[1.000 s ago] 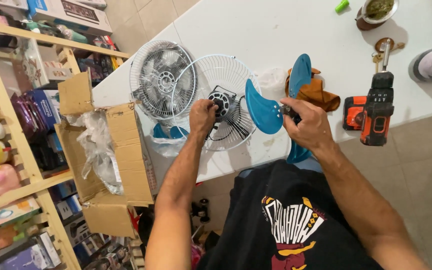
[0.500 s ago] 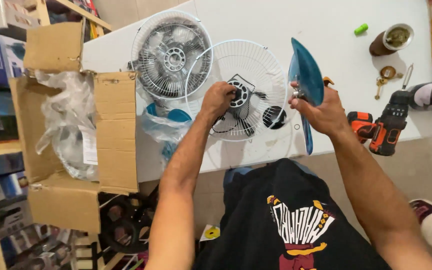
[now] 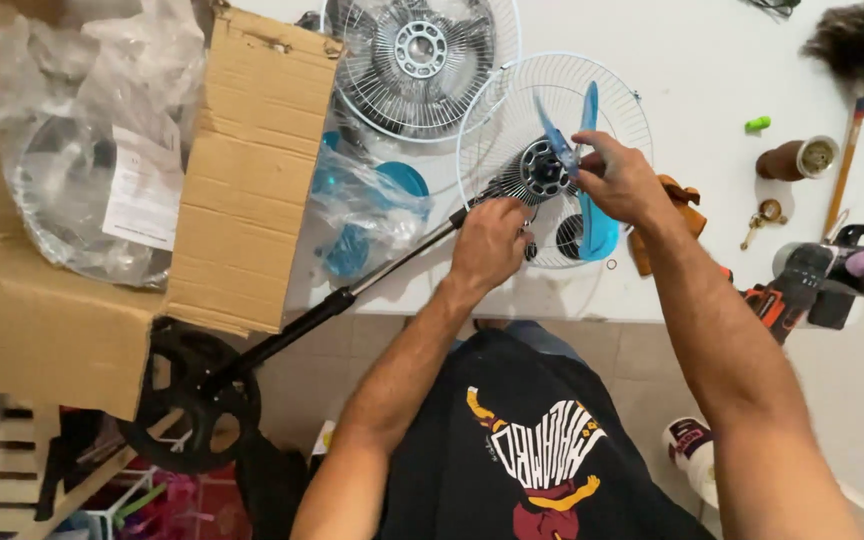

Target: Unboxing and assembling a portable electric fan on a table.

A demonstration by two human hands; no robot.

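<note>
Both forearms reach forward over the table edge. The left hand is curled around the grey motor housing from below, fingers closed on it. The right hand comes in from the right and pinches the blue fan blade at its hub, holding it against the motor's front. Behind both hands the white rear grille lies flat. From the left hand a black pole slants down-left to a round base. The shaft itself is hidden by the blade and fingers.
</note>
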